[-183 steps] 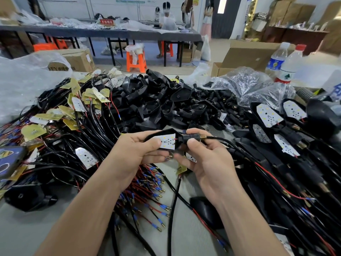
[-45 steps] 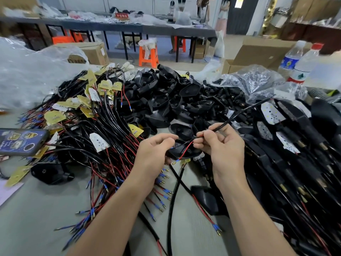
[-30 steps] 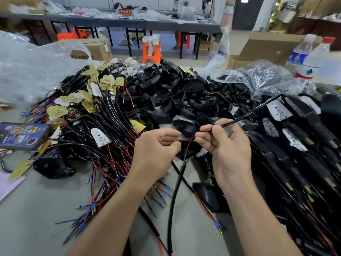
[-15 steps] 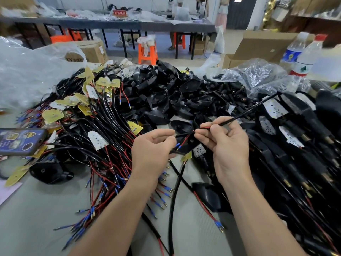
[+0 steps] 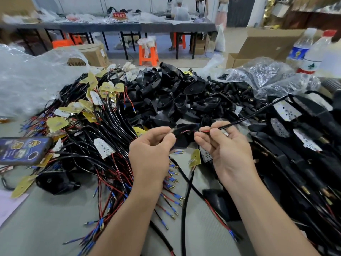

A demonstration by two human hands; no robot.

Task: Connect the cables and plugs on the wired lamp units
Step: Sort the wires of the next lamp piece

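- At the middle of the view: left hand (image 5: 153, 150) and right hand (image 5: 227, 146), fingertips facing each other, close but not touching.
- Right hand: fingers curled, thumb and forefinger pinching the black cable (image 5: 258, 112) at its stripped end. Cable stretched from the fingertips toward 2 o'clock, over the finished lamp units (image 5: 287, 115).
- Left hand: fingers curled, fingertips pinching the other end of the red wire (image 5: 186, 131), right at the rim of a black lamp housing (image 5: 181, 139). Too blurred to tell whether the housing is gripped too.
- Red wire: bridging the gap between the hands, from the cable end at 3 o'clock to the left fingertips at 9 o'clock, just above the housing.
- Small yellow circuit board (image 5: 195, 158): hanging at 6 o'clock of that gap, just beside the right hand's fingers.
- At 12 o'clock of the hands: heap of empty housings (image 5: 180, 97) on the table (image 5: 36, 228).
- At 9 to 10 o'clock: tangle of leads (image 5: 110, 130), black, red and blue, with yellow and white boards. Farther out at 9 o'clock, a phone (image 5: 22, 150) lying flat.
- At 1 to 2 o'clock, well apart from the hands: crumpled plastic bag (image 5: 267, 74) and two water bottles (image 5: 317, 54).
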